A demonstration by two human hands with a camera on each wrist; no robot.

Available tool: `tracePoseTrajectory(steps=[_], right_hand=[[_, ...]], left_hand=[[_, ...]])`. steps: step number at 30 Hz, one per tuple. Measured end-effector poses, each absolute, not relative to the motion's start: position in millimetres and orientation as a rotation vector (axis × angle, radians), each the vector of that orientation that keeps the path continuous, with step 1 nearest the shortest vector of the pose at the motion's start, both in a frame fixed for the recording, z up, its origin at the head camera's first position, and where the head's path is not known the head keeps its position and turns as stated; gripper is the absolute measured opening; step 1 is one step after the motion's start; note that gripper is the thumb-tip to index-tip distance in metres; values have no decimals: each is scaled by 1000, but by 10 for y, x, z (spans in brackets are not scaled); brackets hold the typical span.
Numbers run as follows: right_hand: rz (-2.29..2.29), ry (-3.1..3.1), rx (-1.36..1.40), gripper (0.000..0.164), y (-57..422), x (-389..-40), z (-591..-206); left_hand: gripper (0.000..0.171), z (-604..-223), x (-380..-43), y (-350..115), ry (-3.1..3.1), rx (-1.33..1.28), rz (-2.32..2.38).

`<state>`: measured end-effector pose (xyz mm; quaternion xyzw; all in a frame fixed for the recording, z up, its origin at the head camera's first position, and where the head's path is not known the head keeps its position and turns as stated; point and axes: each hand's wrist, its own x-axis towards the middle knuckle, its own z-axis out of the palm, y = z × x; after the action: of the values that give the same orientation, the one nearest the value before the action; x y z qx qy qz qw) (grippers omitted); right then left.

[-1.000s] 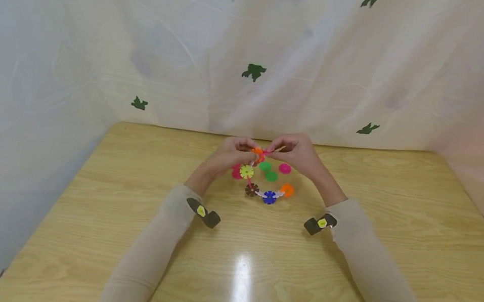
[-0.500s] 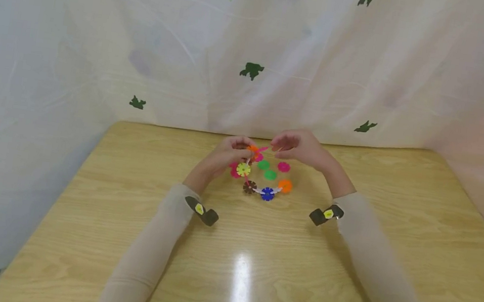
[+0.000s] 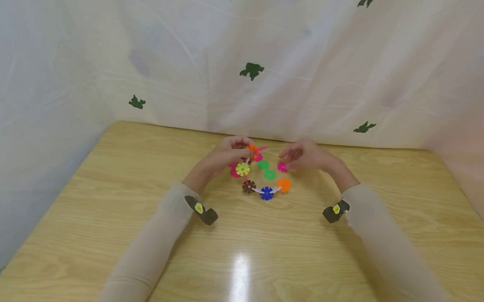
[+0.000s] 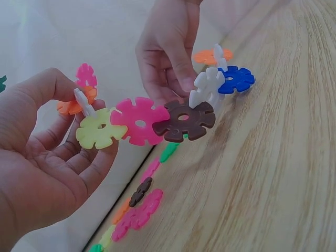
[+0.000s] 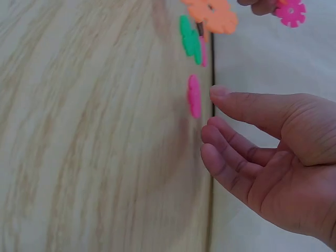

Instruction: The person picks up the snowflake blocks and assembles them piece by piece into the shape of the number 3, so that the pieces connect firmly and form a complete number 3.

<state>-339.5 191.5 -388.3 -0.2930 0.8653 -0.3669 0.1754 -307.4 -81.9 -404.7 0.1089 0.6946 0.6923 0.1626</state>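
My left hand [image 3: 242, 152] pinches the upper end of a chain of plastic snowflake discs [image 3: 260, 190] by its orange and pink pieces [image 4: 79, 97]. From there the chain runs through a yellow disc [image 4: 97, 130], a pink one [image 4: 139, 122] and a brown one [image 4: 184, 121], then down to a white piece, a blue disc [image 4: 237, 79] and an orange disc [image 4: 212, 55] lying on the table. My right hand [image 3: 289, 159] hovers with relaxed fingers [image 5: 231, 102] just beside a loose pink disc [image 5: 194, 96], holding nothing.
Two loose green discs [image 3: 266, 169] lie on the wooden table [image 3: 120, 237] inside the chain's curve. A white curtain with leaf prints [image 3: 252, 71] closes off the back and both sides. Black wrist camera mounts [image 3: 204, 212] sit on each forearm.
My right hand left the top of the chain, lifted, then moved right and down to the loose pink disc. The left hand kept its hold and barely moved.
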Motion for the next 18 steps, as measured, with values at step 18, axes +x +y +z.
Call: tracePoseTrajectory(steps=[18], right_hand=[[-981,2503,-822,22,1898,-3433,-4036]], left_hand=[[16,-4064,-3086,-827,1974,330,1987]])
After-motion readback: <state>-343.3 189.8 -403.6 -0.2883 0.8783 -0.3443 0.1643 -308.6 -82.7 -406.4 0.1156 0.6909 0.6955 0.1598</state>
